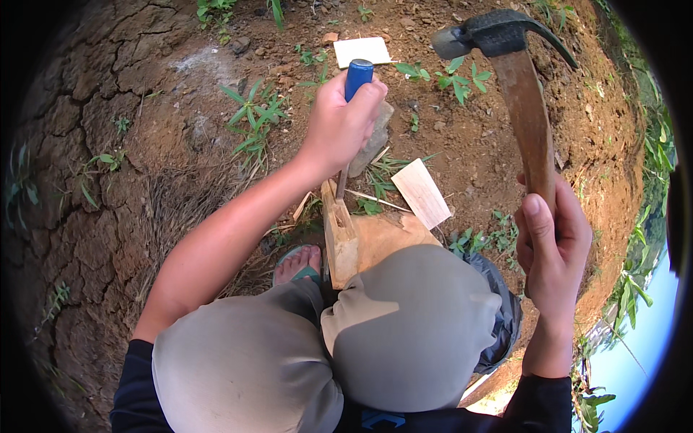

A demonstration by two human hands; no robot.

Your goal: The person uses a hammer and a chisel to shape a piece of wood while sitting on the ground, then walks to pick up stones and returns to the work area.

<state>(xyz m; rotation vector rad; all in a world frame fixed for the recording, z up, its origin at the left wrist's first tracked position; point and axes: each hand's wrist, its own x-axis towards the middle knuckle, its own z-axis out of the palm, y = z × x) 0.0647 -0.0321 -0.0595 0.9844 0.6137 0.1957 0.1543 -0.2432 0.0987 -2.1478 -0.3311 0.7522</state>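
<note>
My left hand (338, 126) is wrapped round the blue handle of a chisel (359, 78). The chisel's metal blade points down and meets the far end of a narrow wooden block (339, 234), where a slot is cut into its top face. My right hand (552, 249) grips the wooden handle of a claw hammer (530, 108). It is raised at the right, its dark head up and apart from the chisel. A wider wooden board (386, 234) lies beside the block, partly hidden by my right knee.
On the bare soil lie a thin pale wood piece (422, 193) and a white rectangular piece (361, 52). A grey stone (373, 137) sits behind my left hand. Small weeds (254, 119) grow around. My sandalled foot (299, 263) is close to the block; something black (502, 310) lies beside my right knee.
</note>
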